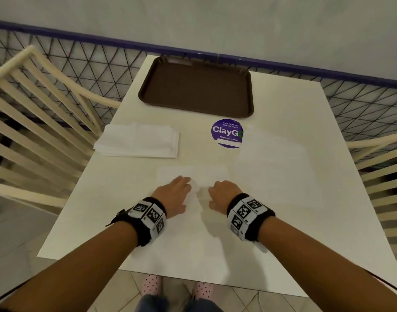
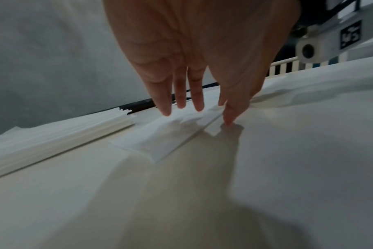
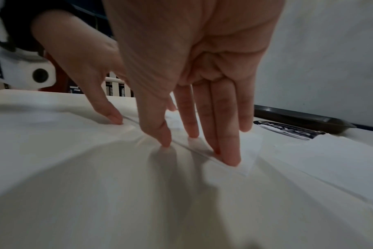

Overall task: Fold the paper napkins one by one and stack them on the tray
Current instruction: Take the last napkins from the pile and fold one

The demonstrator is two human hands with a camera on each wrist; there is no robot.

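Napkin in work (image 1: 181, 174): white, lying flat on the white counter (image 1: 283, 199) toward its near edge, midway between the side edges; a folded strip shows along its far side.

Left grip (image 1: 174, 195): fingers straight and spread, fingertips (image 2: 166, 111) pressing down on the folded strip, thumb touching the sheet just beside it.

Right grip (image 1: 223, 193): fingers straight and close together, fingertips (image 3: 230, 160) pressing the same strip near its right end; thumb down on the sheet. The two grips lie just beside each other, apart.

Napkin stack (image 1: 138, 140): unfolded supply, at the counter's left edge, beyond the left grip and well apart from it.

Tray (image 1: 196, 86): brown, at the far edge, nothing on it.

Round purple sticker (image 1: 226, 133): between tray and hands, partly covered at its right by another white sheet (image 1: 272, 154).

Open room: bare counter right of the hands and along the near edge. Slatted chairs (image 1: 24, 122) flank both side edges.
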